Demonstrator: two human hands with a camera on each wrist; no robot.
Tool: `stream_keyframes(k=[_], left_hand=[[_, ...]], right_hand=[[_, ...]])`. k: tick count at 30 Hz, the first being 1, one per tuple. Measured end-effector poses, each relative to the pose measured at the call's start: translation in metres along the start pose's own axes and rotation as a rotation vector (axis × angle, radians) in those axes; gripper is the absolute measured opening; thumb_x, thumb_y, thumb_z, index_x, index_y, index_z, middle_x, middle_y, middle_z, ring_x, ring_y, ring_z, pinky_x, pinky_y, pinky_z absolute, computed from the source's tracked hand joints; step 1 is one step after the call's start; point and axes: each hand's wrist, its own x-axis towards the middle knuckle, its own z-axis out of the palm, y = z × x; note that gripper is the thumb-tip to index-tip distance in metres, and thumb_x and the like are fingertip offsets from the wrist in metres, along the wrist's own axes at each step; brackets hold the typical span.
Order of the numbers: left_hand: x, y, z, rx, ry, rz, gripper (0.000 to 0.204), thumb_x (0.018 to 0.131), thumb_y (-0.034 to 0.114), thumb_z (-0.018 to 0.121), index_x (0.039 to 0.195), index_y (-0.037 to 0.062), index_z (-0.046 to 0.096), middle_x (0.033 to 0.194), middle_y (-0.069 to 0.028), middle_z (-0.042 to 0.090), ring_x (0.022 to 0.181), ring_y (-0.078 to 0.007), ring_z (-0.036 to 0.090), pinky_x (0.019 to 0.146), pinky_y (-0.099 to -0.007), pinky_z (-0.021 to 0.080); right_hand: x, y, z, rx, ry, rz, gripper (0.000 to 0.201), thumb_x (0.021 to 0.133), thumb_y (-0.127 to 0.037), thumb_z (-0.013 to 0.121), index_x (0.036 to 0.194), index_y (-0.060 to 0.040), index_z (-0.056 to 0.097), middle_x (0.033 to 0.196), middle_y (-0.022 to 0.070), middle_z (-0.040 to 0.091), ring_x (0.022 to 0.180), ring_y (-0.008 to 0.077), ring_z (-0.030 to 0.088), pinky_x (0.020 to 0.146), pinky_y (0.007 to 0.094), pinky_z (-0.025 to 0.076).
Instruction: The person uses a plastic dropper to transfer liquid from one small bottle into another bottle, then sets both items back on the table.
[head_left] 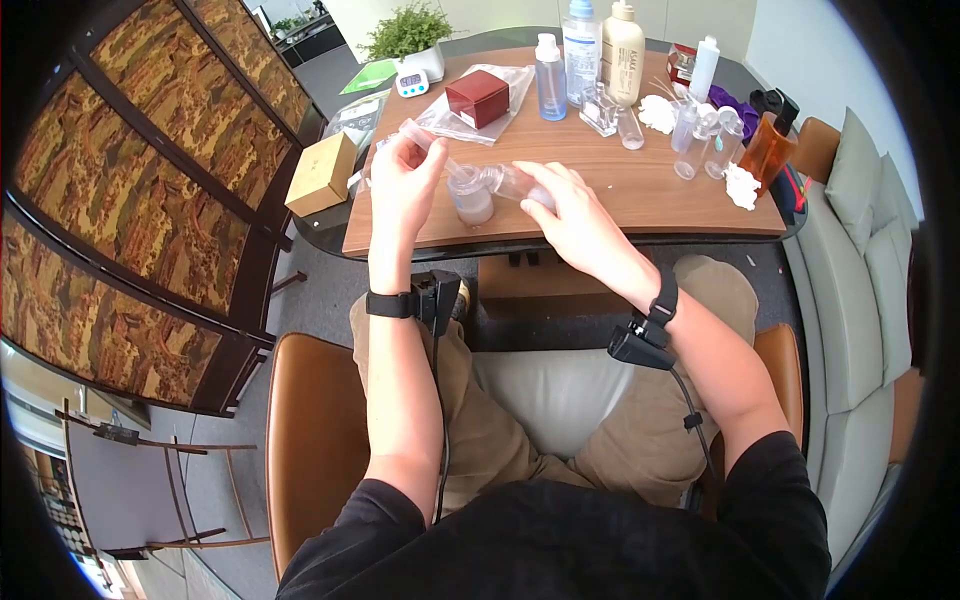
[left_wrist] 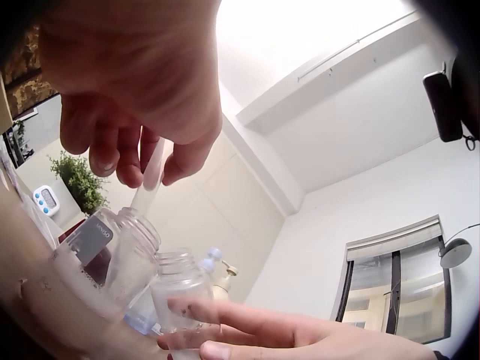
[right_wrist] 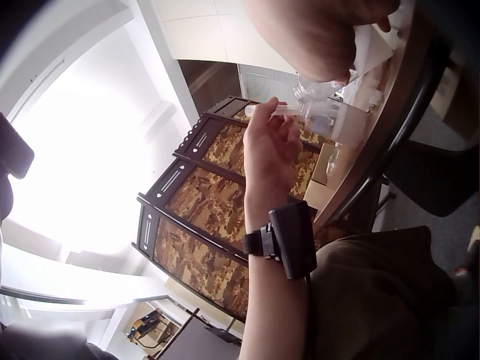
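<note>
My left hand (head_left: 403,190) pinches a translucent plastic dropper (head_left: 413,131) between thumb and fingers. Its thin lower part slants down into the mouth of a clear bottle (head_left: 473,208) with whitish, milky contents, which stands near the table's front edge. In my right hand (head_left: 578,212) is a second small clear bottle (head_left: 508,182), uncapped and tilted, its threaded neck right beside the standing bottle's mouth. The left wrist view shows the two necks (left_wrist: 177,261) side by side, with the dropper (left_wrist: 153,174) above the grey-labelled standing bottle (left_wrist: 96,236).
A dark red box (head_left: 478,98) lies on a plastic bag behind the hands. A timer (head_left: 411,83) and potted plant (head_left: 410,35) are at back left. Pump bottles (head_left: 622,55), small clear bottles (head_left: 690,155), crumpled tissue (head_left: 741,187) and an amber bottle (head_left: 768,150) stand to the right.
</note>
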Motion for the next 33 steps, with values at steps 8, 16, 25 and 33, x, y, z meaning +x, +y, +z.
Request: stream_keyframes(k=[8, 16, 25, 33], left_hand=[[0.0015, -0.0046, 0.0016, -0.005, -0.088, 0.004, 0.024, 0.103, 0.027, 0.08, 0.102, 0.0027, 0.076, 0.077, 0.0036, 0.068, 0.064, -0.0019, 0.053, 0.055, -0.0231, 0.038], [0.0029, -0.0074, 0.0004, 0.042, -0.092, 0.005, 0.026, 0.102, 0.028, 0.081, 0.104, 0.003, 0.076, 0.079, 0.0021, 0.07, 0.062, -0.0021, 0.052, 0.054, -0.0228, 0.038], [0.0037, -0.0081, -0.0006, 0.034, -0.117, -0.018, 0.027, 0.103, 0.029, 0.081, 0.105, 0.0027, 0.076, 0.078, 0.0021, 0.069, 0.061, -0.0024, 0.051, 0.054, -0.023, 0.038], [0.0011, 0.0012, -0.0007, 0.041, -0.113, -0.061, 0.028, 0.101, 0.028, 0.079, 0.1, 0.0001, 0.077, 0.078, 0.0029, 0.067, 0.071, -0.0041, 0.054, 0.065, -0.0266, 0.044]], right_hand=[[-0.0001, 0.0028, 0.0016, 0.001, 0.013, -0.016, 0.048, 0.104, -0.011, 0.07, 0.15, -0.0038, 0.062, 0.132, 0.0206, 0.066, 0.128, 0.0404, 0.061, 0.111, 0.052, 0.049], [0.0002, 0.0008, 0.0007, 0.0, 0.007, -0.013, 0.048, 0.103, -0.009, 0.07, 0.15, -0.0033, 0.062, 0.131, 0.0215, 0.067, 0.127, 0.0411, 0.062, 0.11, 0.0525, 0.05], [0.0008, 0.0006, 0.0008, -0.005, 0.001, -0.008, 0.048, 0.103, -0.01, 0.07, 0.15, -0.0031, 0.061, 0.131, 0.0217, 0.067, 0.128, 0.0412, 0.062, 0.111, 0.0524, 0.049], [0.0013, 0.0004, 0.0005, -0.001, -0.001, -0.005, 0.048, 0.103, -0.01, 0.07, 0.15, -0.0024, 0.062, 0.129, 0.0219, 0.067, 0.127, 0.041, 0.062, 0.111, 0.0522, 0.049]])
